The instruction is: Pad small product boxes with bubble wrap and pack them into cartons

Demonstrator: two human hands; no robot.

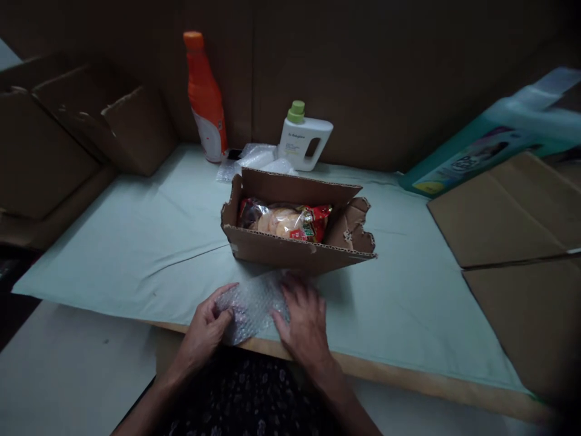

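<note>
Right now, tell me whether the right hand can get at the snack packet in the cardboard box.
Probably yes. The right hand rests on bubble wrap just before the cardboard box, whose top is open, leaving the snack packet uncovered; only the low front wall stands between.
</note>
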